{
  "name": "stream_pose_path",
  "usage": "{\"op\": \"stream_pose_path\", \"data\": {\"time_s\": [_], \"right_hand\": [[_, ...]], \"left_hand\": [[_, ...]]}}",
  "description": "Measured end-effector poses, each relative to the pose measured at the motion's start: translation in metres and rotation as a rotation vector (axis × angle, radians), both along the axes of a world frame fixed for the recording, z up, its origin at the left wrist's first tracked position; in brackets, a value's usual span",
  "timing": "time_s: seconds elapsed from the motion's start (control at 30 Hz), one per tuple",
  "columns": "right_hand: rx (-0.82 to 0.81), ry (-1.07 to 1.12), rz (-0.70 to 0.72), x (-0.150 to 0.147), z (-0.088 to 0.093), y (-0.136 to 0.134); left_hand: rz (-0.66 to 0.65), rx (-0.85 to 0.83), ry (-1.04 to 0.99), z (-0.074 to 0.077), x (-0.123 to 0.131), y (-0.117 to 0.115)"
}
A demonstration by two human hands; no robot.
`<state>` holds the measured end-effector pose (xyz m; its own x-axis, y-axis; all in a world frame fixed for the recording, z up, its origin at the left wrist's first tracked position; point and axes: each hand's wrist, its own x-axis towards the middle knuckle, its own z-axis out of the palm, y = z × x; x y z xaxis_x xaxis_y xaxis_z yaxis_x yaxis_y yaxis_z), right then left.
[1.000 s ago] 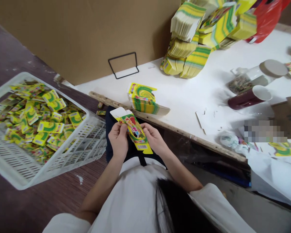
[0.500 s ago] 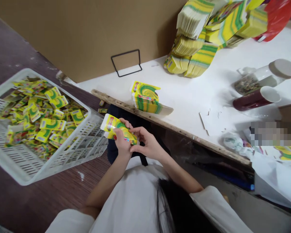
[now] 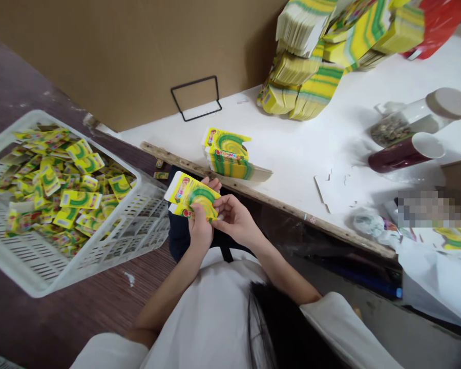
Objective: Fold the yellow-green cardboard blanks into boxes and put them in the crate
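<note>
A yellow and green cardboard box (image 3: 190,193), with white flaps sticking out at its left end, lies across my left hand (image 3: 202,225). My left thumb rests on its printed face, and the fingers reach out from beneath its far side. My right hand (image 3: 236,218) pinches the right end of the same box with thumb and fingertips, partly hiding that end. On the table edge just beyond my hands stands a short stack of flat cartons (image 3: 230,156) with the same print.
A white plastic basket (image 3: 138,189) full of similar small boxes stands at the left. Bundled cartons (image 3: 303,87) are piled on the white table (image 3: 292,148) by a large brown cardboard box (image 3: 130,56). A black wire stand (image 3: 195,100), maroon mug (image 3: 395,154) and lidded jar (image 3: 418,118) are there too.
The box has turned so that more of its printed face shows, and its flap end has shifted slightly up and right. My left fingers have stretched out; my right hand stays at its end.
</note>
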<state>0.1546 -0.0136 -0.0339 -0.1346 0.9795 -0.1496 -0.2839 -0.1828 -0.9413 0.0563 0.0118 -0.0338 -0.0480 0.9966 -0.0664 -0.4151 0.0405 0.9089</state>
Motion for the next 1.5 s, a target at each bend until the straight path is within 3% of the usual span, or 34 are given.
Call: {"op": "stream_pose_path", "data": {"time_s": [0.17, 0.37, 0.6, 0.77, 0.87, 1.07, 1.27, 1.37, 1.5], "right_hand": [[0.036, -0.034, 0.045, 0.007, 0.000, 0.000], [0.018, 0.095, -0.130, 0.010, 0.003, -0.005], [0.133, -0.229, -0.186, 0.001, -0.002, -0.011], [0.053, -0.022, -0.125, 0.015, -0.001, -0.005], [0.044, -0.003, -0.056, 0.019, 0.002, -0.004], [0.120, -0.005, -0.012, 0.014, 0.007, -0.003], [0.172, -0.184, 0.055, -0.001, 0.001, -0.009], [0.153, -0.206, 0.036, -0.006, -0.004, -0.011], [0.124, -0.176, -0.098, 0.001, -0.006, -0.008]], "left_hand": [[0.023, 0.060, 0.008, 0.013, -0.012, 0.006], [0.007, 0.151, 0.058, 0.010, -0.015, 0.001], [-0.090, 0.221, 0.169, 0.003, -0.015, -0.004], [0.004, 0.155, 0.079, 0.004, -0.017, 0.004], [0.108, 0.124, 0.082, 0.001, -0.017, 0.004], [-0.056, 0.160, 0.096, -0.006, -0.011, -0.005], [0.143, 0.071, -0.081, 0.011, -0.004, 0.008], [0.141, 0.035, -0.084, 0.014, -0.007, 0.011], [0.090, -0.004, -0.044, 0.006, -0.012, 0.005]]}}
